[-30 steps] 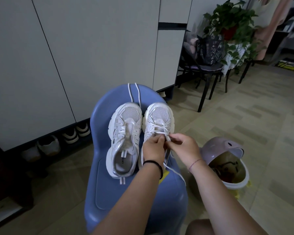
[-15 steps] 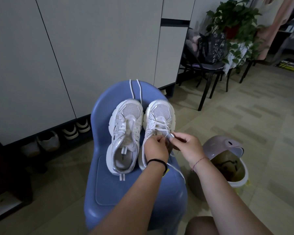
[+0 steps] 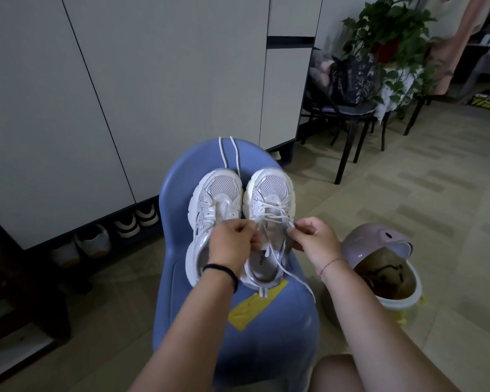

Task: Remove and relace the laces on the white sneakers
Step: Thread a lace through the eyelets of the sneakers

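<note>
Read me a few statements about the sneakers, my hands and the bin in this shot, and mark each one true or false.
1. The left sneaker and the right sneaker both sit on the blue stool. True.
2. The left sneaker is fully laced. False: its eyelets look empty, and a loose lace lies past its toe.
3. The left hand and the right hand both pinch the lace of the right sneaker. True.
4. The bin beside the stool is shut. False: its pink lid is tipped open.
</note>
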`<state>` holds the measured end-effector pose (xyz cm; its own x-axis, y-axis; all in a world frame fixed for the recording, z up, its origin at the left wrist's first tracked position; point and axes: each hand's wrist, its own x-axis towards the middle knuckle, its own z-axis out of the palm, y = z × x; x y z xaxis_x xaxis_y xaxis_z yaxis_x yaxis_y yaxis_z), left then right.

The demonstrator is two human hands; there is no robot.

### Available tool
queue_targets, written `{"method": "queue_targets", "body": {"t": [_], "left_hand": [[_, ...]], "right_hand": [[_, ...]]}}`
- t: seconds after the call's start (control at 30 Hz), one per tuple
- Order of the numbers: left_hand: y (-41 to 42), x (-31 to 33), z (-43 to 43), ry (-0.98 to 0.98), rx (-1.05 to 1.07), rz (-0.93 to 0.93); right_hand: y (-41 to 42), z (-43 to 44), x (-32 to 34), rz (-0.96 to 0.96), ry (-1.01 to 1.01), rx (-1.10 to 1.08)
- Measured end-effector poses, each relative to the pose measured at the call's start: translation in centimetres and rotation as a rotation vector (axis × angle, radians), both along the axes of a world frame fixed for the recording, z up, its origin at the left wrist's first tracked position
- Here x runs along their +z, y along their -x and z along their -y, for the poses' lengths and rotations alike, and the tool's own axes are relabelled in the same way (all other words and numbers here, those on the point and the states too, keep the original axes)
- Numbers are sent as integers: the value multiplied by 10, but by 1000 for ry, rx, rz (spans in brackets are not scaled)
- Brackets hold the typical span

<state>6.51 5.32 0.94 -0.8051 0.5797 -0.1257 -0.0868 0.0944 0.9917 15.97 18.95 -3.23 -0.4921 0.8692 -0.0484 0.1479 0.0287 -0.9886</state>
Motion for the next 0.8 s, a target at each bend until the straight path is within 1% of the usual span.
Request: {"method": "queue_targets", "body": {"t": [0.1,0.17,0.23,0.33,0.47,0.53,0.6,0.67,0.8], "left_hand": [[11,5,10,-69,139,87],[19,0,12,-33,212,92],[26,-7,13,61,238,-4],[25,-6,11,201,204,-236],[14,-3,0,162,89,-495],[8,-8,-9,208,9,-624],[6,-14,-19,283,-18,-740],[5,-17,-26,308,-5,-802],[5,-20,-33,301,85,-820]], "right_hand": [[2,2,-3,44,-36,11],[3,3,-3,56,-46,6],[3,4,-2,68,-47,1],[2,5,-1,79,-50,5],[2,6,1,85,-48,34],[2,6,1,73,-39,38],[1,6,1,66,-30,41],[0,5,1,64,-29,50],[0,4,2,54,-28,54]]}}
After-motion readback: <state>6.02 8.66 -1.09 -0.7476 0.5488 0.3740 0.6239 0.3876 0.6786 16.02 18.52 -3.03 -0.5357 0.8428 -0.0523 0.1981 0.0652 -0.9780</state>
